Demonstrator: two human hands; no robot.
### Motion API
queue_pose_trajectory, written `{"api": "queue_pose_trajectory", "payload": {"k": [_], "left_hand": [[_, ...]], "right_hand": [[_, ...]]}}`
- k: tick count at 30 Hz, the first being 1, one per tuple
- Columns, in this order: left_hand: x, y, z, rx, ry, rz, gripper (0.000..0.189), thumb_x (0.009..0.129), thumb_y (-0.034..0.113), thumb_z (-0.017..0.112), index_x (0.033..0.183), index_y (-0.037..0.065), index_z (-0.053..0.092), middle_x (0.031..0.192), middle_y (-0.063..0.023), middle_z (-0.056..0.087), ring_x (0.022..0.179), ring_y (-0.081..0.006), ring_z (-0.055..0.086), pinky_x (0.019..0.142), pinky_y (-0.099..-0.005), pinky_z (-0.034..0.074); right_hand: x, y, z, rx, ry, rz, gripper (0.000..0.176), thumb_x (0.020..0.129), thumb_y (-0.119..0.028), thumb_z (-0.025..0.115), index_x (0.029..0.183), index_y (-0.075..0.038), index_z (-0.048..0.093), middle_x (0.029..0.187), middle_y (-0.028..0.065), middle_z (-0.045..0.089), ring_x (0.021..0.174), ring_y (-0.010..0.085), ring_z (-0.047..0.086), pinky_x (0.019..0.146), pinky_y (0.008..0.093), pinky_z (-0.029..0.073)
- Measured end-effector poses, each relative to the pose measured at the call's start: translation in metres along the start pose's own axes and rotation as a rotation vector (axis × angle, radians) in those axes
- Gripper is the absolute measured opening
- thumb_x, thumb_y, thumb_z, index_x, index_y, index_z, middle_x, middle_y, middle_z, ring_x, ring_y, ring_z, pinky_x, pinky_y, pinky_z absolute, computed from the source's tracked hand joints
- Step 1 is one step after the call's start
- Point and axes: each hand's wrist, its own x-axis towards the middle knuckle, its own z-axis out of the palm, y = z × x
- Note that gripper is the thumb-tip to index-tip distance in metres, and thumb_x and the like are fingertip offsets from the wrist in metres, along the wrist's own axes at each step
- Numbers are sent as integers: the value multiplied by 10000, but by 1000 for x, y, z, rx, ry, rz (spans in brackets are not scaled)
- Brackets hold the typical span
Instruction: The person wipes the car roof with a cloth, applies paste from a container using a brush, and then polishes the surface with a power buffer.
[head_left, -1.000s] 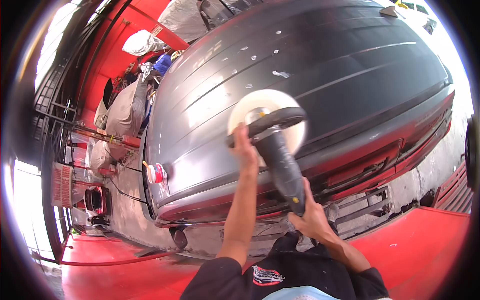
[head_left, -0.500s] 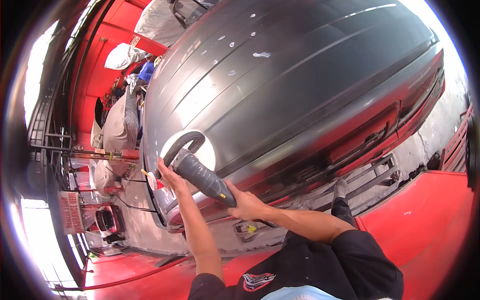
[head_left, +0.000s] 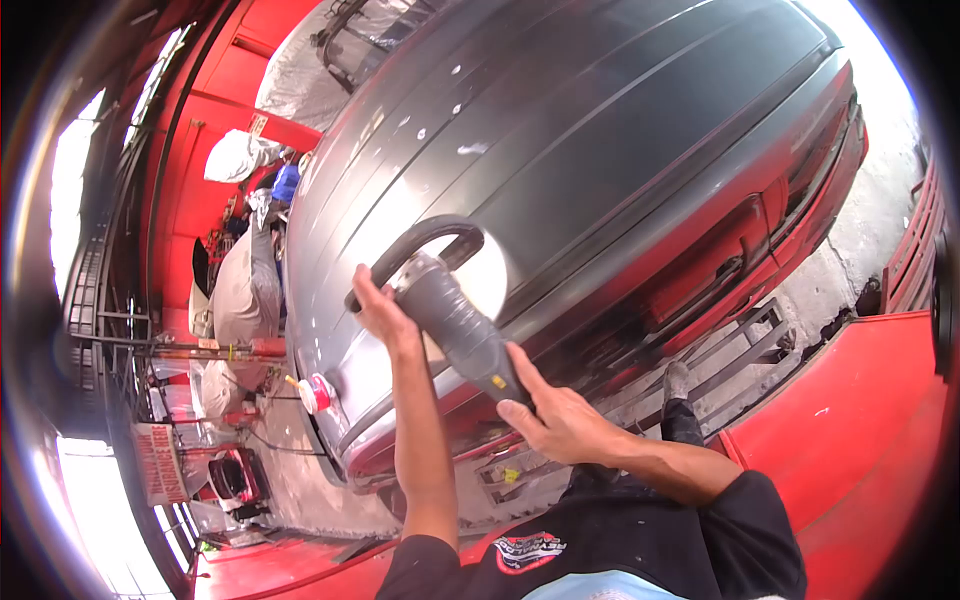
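Observation:
A black electric polisher (head_left: 455, 325) lies across the front edge of a grey car roof (head_left: 600, 130). Its white round pad (head_left: 490, 275) rests against the roof panel, partly hidden by the tool's head. My left hand (head_left: 384, 318) is closed round the near end of the curved black handle (head_left: 425, 235). Wrapped about the rear of the tool body is my right hand (head_left: 560, 415). Small white smears (head_left: 473, 149) dot the roof. A red and white cup (head_left: 318, 392) with a yellow stick in it stands on the car near my left hand.
Below the roof edge is the car's red-reflecting rear panel (head_left: 720, 260). A metal frame (head_left: 740, 345) lies on the concrete floor. Red panels (head_left: 840, 400) stand close on my right. Covered vehicles (head_left: 245, 290) and a hanging sign (head_left: 160, 465) are at the left.
Both hands have carried the polisher right and farther up the roof, away from the cup. The camera view has shifted slightly too. Both grips are kept.

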Motion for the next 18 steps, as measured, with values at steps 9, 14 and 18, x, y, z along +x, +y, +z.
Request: {"api": "queue_pose_trajectory", "payload": {"k": [9, 14, 18], "left_hand": [[-35, -3, 213, 192, -338, 735, 290, 992, 224, 520, 1169, 21, 628, 1199, -139, 648, 1065, -270, 633, 906, -347, 488], [-70, 58, 273, -361, -402, 24, 258, 875, 308, 652, 826, 55, 649, 758, -19, 576, 739, -129, 549, 677, -293, 437], [-42, 54, 266, -441, -354, -64, 349, 833, 355, 672, 731, 27, 609, 703, 4, 547, 647, -101, 487, 617, -299, 400]], "right_hand": [[-17, 3, -103, -56, 527, 13, 727, 989, -320, 515, 1565, -73, 146, 1015, 350, 651, 991, 486, 656, 885, 420, 491], [-7, 1, -140, -69, 624, 74, 708, 995, -306, 507, 1568, -74, 162, 1084, 292, 669, 959, 383, 682, 890, 378, 489], [19, -5, -133, -113, 604, 54, 716, 998, -310, 502, 1568, -65, 147, 996, 292, 681, 882, 400, 686, 844, 410, 501]]}}
